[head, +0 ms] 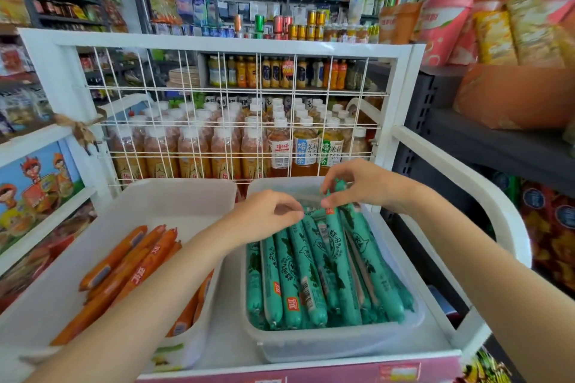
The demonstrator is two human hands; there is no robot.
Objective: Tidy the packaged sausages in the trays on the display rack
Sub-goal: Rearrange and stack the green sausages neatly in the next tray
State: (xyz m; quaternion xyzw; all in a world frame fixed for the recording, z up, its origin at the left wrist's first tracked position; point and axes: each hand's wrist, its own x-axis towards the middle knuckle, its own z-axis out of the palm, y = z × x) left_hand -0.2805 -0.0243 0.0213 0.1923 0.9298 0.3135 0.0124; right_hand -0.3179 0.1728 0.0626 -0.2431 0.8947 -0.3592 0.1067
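— Orange sausages [124, 270] lie slanted and loose in my left tray [174, 196], untouched; do I leave them for now?

— Yes. Finish the tray you're in first. Where are your hands?

— Both at the far end of the right tray [342, 342], over the green sausages [311, 270]. My left hand [264, 214] has its fingers curled, pinching at the tips of the sticks in the middle of the row. My right hand [364, 185] pinches the end of one green stick that rides up above the rest.

— Then I'd lay that raised one down parallel with its neighbours and press the ends level against the back wall.

— They fan out slightly toward the near right corner.

— Nudge those straight afterwards, gently; the casings look slippery and may roll.
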